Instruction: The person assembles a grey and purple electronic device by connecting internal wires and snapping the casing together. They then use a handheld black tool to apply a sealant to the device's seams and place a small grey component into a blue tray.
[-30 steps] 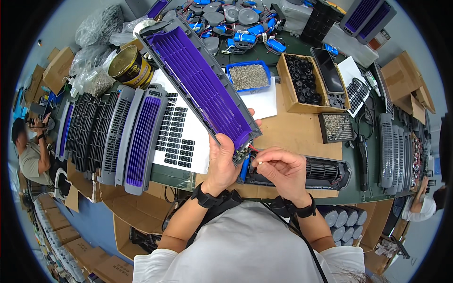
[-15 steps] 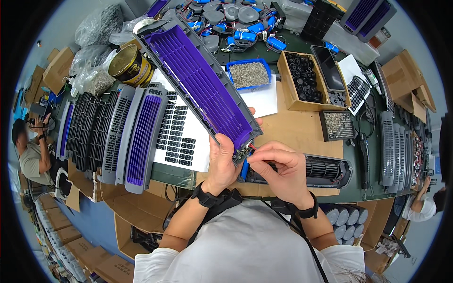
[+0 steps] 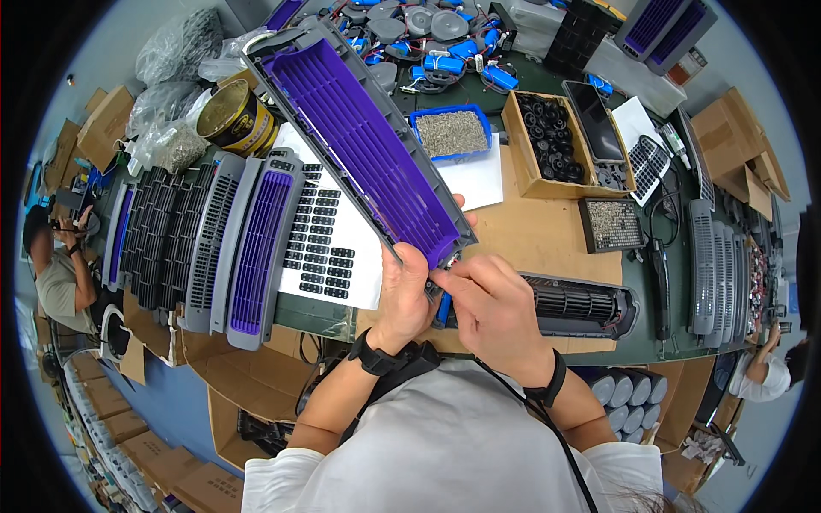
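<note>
Purple grille panel [image 3: 363, 141] slants up from both hands, left hand [image 3: 402, 295] gripping its near end, right hand [image 3: 492, 312] pinching there.

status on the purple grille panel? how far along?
Done: a row of grille panels stands finished-looking at left. In hand: left hand grips the purple panel; right hand works at its near end. Left: black cylindrical fan still lies on the bench.
</note>
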Demonstrator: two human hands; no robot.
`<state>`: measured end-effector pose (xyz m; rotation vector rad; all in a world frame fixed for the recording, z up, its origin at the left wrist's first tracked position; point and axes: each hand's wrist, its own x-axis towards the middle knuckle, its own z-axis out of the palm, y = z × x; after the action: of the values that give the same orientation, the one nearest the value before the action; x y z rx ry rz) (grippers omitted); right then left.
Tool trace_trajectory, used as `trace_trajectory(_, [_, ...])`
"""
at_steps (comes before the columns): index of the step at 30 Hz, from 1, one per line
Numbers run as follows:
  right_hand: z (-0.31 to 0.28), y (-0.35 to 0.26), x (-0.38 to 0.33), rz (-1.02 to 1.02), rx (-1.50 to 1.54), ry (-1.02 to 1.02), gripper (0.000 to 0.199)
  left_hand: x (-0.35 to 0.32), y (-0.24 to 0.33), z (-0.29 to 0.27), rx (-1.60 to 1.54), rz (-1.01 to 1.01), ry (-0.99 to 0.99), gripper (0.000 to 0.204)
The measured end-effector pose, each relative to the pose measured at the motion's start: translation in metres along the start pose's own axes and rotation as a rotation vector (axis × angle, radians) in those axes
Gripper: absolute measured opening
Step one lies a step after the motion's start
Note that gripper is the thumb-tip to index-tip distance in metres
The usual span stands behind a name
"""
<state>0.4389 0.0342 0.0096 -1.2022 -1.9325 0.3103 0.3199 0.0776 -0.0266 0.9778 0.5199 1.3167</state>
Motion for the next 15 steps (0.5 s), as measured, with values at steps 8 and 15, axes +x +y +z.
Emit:
trace_trajectory(8, [-0.005,0.0076,0.0072,0.118,0.268,0.054,0.024,0.0005,-0.001,-0.0055,-0.229,-0.042,-0.024,0.075])
trace_trajectory(15, [-0.0011,-0.0003,0.0051,0.192,0.228,0.063,0.024,0.0021,0.0002,-0.005,-0.15,-0.053,-0.026,0.083])
